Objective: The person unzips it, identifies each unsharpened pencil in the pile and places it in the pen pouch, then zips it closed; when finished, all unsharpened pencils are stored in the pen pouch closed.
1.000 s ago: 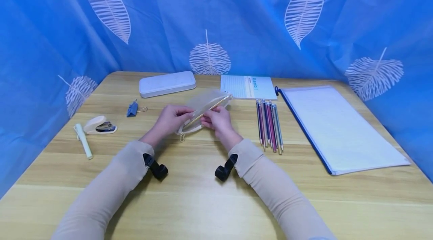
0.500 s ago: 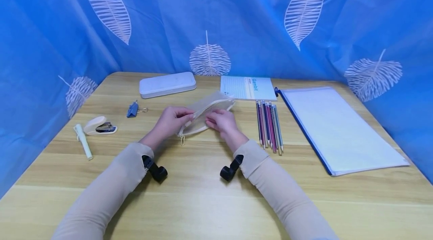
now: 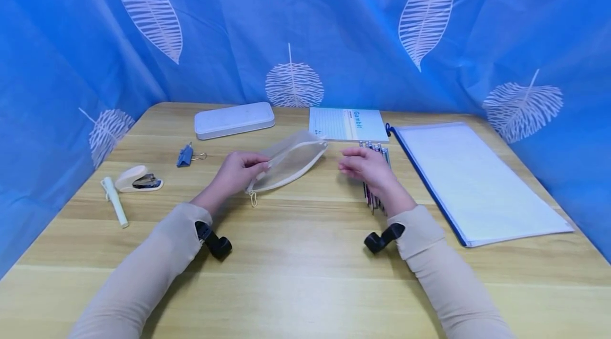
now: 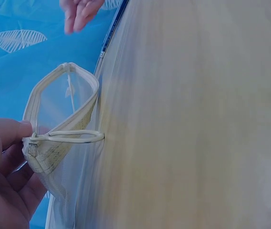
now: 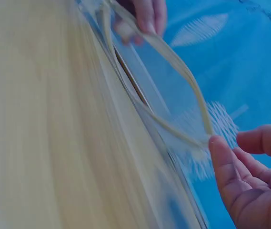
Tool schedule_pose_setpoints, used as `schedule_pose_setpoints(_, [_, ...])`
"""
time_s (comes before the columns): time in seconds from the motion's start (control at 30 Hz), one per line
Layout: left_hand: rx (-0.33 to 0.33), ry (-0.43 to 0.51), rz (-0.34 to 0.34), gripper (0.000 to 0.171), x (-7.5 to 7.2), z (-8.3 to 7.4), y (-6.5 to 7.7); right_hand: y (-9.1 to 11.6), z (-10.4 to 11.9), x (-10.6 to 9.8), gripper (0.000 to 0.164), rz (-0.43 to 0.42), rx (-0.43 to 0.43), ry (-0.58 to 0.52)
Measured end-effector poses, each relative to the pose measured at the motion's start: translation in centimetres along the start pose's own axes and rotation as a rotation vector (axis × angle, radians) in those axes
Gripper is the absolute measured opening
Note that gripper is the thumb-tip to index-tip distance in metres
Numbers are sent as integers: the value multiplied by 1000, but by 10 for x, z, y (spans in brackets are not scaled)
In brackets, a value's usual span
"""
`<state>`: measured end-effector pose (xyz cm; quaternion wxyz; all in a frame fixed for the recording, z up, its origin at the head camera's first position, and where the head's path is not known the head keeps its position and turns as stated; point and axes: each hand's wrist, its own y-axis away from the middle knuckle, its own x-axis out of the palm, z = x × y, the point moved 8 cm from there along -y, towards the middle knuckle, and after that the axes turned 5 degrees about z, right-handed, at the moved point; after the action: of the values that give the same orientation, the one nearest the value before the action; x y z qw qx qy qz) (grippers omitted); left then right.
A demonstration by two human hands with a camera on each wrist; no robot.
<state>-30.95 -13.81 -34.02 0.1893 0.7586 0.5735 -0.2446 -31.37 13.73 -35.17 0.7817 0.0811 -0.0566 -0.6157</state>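
A pale mesh zipper pouch point(image 3: 296, 161) lies mid-table with its mouth spread wide. My left hand point(image 3: 238, 174) pinches the pouch's rim near its zipper-pull end; in the left wrist view the looped pull point(image 4: 73, 137) hangs beside the thumb. To the right, my right hand point(image 3: 369, 169) is apart from the pouch, fingers loosely bent and holding nothing, above a bundle of pencils point(image 3: 374, 203) that it partly hides. Between thumb and fingers of the right hand point(image 5: 254, 186) a gap shows in the right wrist view. A thin dark strip appears through the mesh there; its kind is unclear.
At the back are a white pencil case point(image 3: 234, 120) and a notebook point(image 3: 348, 124). A blue binder clip point(image 3: 185, 156), a stapler point(image 3: 138, 179) and a pale green pen-like stick point(image 3: 114, 202) lie left. A large zip folder point(image 3: 482, 185) covers the right side.
My right hand pushed a gold pencil into the pouch, let go of it, then withdrew rightward over the pencil bundle. My left hand stays on the pouch rim.
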Motion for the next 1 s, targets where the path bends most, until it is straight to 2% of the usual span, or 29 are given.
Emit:
schedule_pose_setpoints(0.2, [-7,-8,5,22,-1,-1,1,17,-1,-48,39,-12,-44,187])
schedule_pose_setpoints(0.4, [-20,-24,16,23,-1,1,2,34,-4,-80,40,-73,-24,311])
schedule_pose_setpoints(0.6, [-22,-19,17,24,-2,3,4,38,-14,-92,42,-76,10,358])
schedule_pose_setpoints(0.8, [-25,-10,20,23,-2,5,4,35,-19,-95,39,-90,-11,392])
schedule_pose_setpoints(1.0, [-23,-7,19,23,-2,5,3,32,-20,-99,36,-110,12,527])
